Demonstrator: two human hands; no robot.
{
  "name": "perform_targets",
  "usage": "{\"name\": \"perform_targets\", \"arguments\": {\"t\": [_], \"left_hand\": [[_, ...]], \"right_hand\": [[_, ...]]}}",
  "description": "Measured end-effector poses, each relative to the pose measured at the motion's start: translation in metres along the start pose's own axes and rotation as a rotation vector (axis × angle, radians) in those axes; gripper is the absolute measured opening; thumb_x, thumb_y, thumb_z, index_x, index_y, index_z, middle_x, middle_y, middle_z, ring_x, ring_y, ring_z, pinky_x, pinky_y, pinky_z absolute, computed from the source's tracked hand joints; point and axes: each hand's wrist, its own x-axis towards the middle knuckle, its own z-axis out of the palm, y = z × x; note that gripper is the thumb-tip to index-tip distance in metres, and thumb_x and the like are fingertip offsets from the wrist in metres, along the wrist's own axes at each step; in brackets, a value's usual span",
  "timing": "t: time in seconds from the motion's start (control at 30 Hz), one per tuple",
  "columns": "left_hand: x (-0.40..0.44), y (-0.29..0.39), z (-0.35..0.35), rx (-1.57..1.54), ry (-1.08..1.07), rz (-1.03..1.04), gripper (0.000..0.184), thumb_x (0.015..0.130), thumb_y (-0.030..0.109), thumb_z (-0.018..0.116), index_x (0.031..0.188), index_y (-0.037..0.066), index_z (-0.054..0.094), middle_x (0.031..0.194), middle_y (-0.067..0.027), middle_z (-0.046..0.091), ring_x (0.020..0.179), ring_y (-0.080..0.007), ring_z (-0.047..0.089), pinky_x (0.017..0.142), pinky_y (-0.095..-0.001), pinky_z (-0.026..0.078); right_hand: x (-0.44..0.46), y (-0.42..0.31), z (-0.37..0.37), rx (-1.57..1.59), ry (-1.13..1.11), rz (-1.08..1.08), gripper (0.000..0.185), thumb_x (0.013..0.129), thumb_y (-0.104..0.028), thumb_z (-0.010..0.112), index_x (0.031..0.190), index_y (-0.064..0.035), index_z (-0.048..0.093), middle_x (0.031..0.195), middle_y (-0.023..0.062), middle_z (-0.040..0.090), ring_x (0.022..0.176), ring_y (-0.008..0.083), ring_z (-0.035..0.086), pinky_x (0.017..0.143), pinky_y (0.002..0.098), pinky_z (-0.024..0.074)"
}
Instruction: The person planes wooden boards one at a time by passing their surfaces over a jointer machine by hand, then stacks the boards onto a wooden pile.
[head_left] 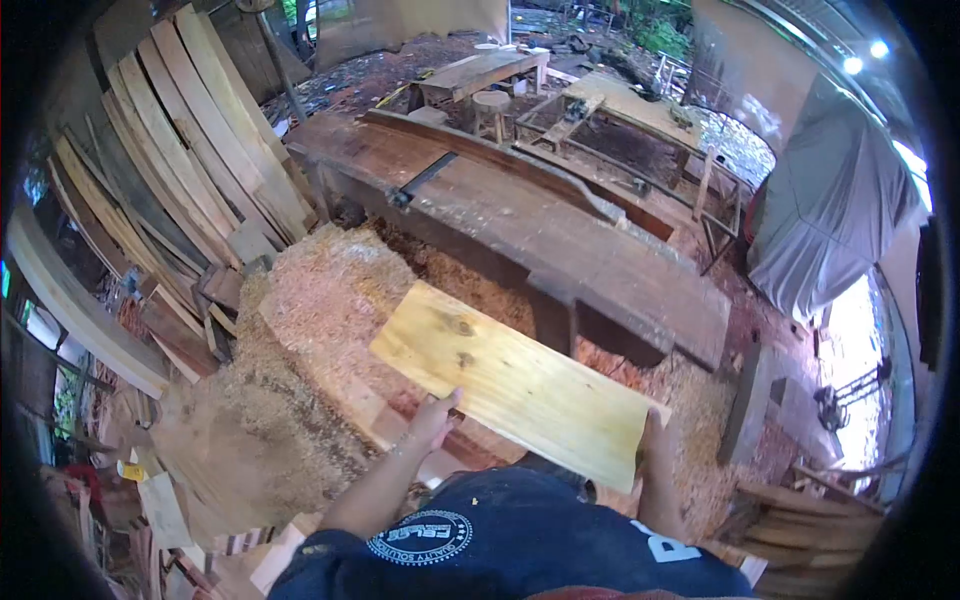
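Workbench (530,220), long and wooden, runs on a slant across the middle of the view, with a dark bar (430,175) lying across its top toward the left end. Tall planks (185,120) lean side by side at the upper left, their pale faces slightly curved by the wide lens. Grey sheeting (830,200) hangs in folds at the right. Beyond the workbench stands a lighter wooden table (640,112), and on the near side of the workbench, toward the left, a broad heap of wood shavings (335,280) covers the ground.

The person wears a dark shirt (560,530) with white printing, and in front of it is a flat, pale yellow board (530,390). The board is held up in both hands, tilted, its far left corner over the shavings and its right end close to the body. A small round stool (491,108) stands past the workbench.

The left hand (430,422) grips the board's near long edge, thumb on the upper face, the other fingers largely hidden. The right hand (656,440) holds the right end; how its fingers are spread cannot be told. Dark knots (460,326) mark the board's far left part.
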Motion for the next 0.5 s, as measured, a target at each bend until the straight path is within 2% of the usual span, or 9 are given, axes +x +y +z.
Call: {"name": "perform_targets", "arguments": {"t": [0.07,0.1,0.2,0.27,0.3,0.4,0.43,0.47,0.5], "left_hand": [[0.041,0.014,0.085,0.101,-0.016,-0.073,0.043,0.103,0.022,0.066,0.143,0.009,0.054,0.136,-0.0093,0.065,0.12,-0.0218,0.064,0.097,-0.0398,0.054],[0.087,-0.007,0.101,0.103,-0.036,-0.136,0.039,0.102,0.02,0.067,0.139,0.011,0.057,0.13,-0.0066,0.068,0.116,-0.0203,0.065,0.093,-0.034,0.055],[0.157,-0.034,0.192,0.164,-0.033,-0.249,0.033,0.103,0.021,0.066,0.13,0.002,0.061,0.118,-0.0106,0.072,0.1,-0.0199,0.072,0.075,-0.0315,0.059],[0.194,-0.056,0.247,0.151,0.035,-0.385,0.031,0.103,0.022,0.066,0.126,0.002,0.062,0.114,-0.0111,0.072,0.094,-0.0186,0.072,0.069,-0.0294,0.058],[0.208,-0.069,0.267,0.142,0.062,-0.451,0.031,0.103,0.022,0.066,0.125,0.001,0.063,0.112,-0.0114,0.072,0.09,-0.018,0.072,0.066,-0.0284,0.057],[0.245,-0.107,0.301,0.419,-0.037,-0.461,0.032,0.101,0.025,0.067,0.119,-0.002,0.063,0.104,-0.011,0.072,0.078,-0.017,0.071,0.057,-0.0276,0.057],[0.258,-0.113,0.299,0.548,-0.124,-0.483,0.036,0.1,0.027,0.068,0.123,-0.001,0.063,0.102,-0.0102,0.073,0.073,-0.0182,0.07,0.054,-0.0295,0.056],[0.271,-0.12,0.297,0.676,-0.216,-0.494,0.041,0.099,0.03,0.069,0.127,0.0,0.062,0.1,-0.0095,0.073,0.069,-0.0194,0.07,0.05,-0.0315,0.056],[0.273,-0.127,0.299,0.713,-0.232,-0.41,0.041,0.1,0.03,0.069,0.129,0.002,0.063,0.098,-0.0091,0.074,0.068,-0.0201,0.07,0.05,-0.032,0.056]], "right_hand": [[0.063,0.03,-0.017,0.112,-0.015,0.045,0.051,0.1,-0.041,0.061,0.125,0.0034,0.064,0.118,0.0238,0.071,0.105,0.0376,0.068,0.091,0.0486,0.0523],[0.09,0.046,-0.027,0.2,-0.02,0.098,0.052,0.101,-0.042,0.06,0.127,0.0032,0.063,0.12,0.0227,0.07,0.106,0.0364,0.068,0.092,0.0482,0.0521],[0.152,0.096,-0.053,0.3,0.131,0.317,0.051,0.103,-0.04,0.057,0.13,0.0032,0.061,0.122,0.0192,0.069,0.105,0.0315,0.068,0.092,0.0458,0.0532],[0.191,0.209,-0.077,0.57,0.07,0.349,0.053,0.104,-0.035,0.059,0.137,0.0052,0.053,0.129,0.0192,0.064,0.112,0.0305,0.065,0.095,0.0436,0.0536],[0.208,0.24,-0.09,0.706,0.044,0.359,0.054,0.105,-0.033,0.059,0.141,0.0062,0.049,0.133,0.0193,0.062,0.116,0.03,0.063,0.096,0.0424,0.0538],[0.2,0.21,-0.123,0.072,0.23,0.272,0.058,0.105,-0.033,0.058,0.143,0.0088,0.046,0.134,0.0201,0.061,0.118,0.0289,0.062,0.098,0.0419,0.053],[0.197,0.208,-0.126,0.182,0.148,0.324,0.07,0.106,-0.042,0.055,0.148,0.011,0.04,0.139,0.0269,0.058,0.124,0.0362,0.061,0.102,0.0455,0.0508],[0.201,0.205,-0.127,-0.071,0.136,0.39,0.072,0.106,-0.045,0.054,0.148,0.0112,0.04,0.14,0.0295,0.057,0.126,0.0394,0.06,0.103,0.0468,0.0497],[0.209,0.208,-0.127,-0.334,0.122,0.455,0.074,0.106,-0.047,0.053,0.149,0.0114,0.04,0.141,0.0321,0.056,0.127,0.0425,0.059,0.105,0.0482,0.0487]]}}
